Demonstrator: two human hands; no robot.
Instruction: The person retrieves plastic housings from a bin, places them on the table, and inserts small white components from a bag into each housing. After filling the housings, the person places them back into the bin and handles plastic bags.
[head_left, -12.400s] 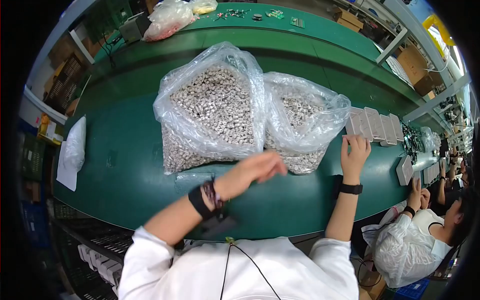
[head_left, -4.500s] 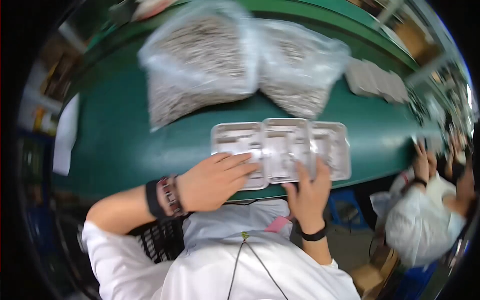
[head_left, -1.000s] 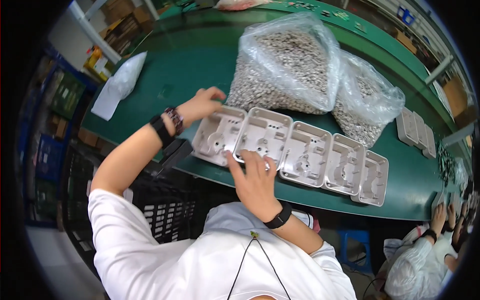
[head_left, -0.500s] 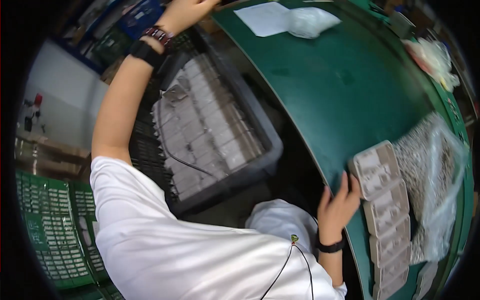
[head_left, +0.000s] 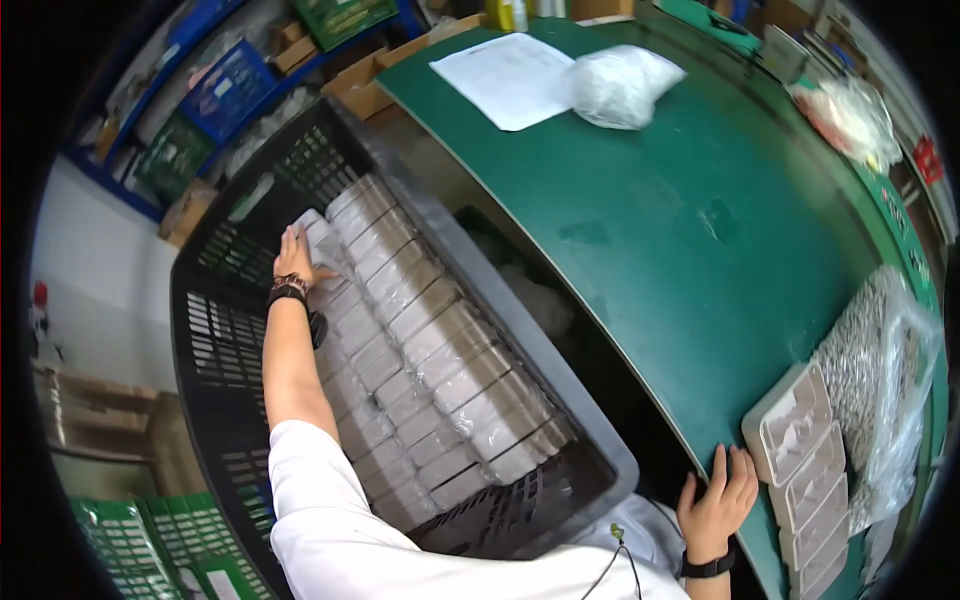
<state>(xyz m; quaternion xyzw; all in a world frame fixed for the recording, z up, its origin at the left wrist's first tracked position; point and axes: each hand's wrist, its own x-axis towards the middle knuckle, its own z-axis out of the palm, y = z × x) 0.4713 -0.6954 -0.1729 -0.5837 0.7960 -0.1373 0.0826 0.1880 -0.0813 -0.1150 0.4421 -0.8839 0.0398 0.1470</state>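
Deep in a black plastic crate (head_left: 500, 265), my left hand (head_left: 293, 262) lies on the far end of the left row of grey, film-wrapped blocks (head_left: 375, 360). Its thumb and fingers are apart against the far block; whether they grip it is hard to see. My right hand (head_left: 718, 503) rests open with spread fingers on the near edge of the green table (head_left: 650, 230). Just beyond its fingertips stands a row of pale grey compartment trays (head_left: 790, 425), overlapping one another, with white bits in the far one.
A clear bag of small metallic-looking pieces (head_left: 870, 350) lies beside the trays. Farther off are a white paper sheet (head_left: 505, 80) and a stuffed white plastic bag (head_left: 622, 88). Blue shelving with a blue bin (head_left: 228, 90) stands behind the crate; green crates (head_left: 165, 540) sit at lower left.
My left hand has come down from above the crate's far end onto the blocks. The view has shifted, showing more of the crate. My right hand still rests by the trays.
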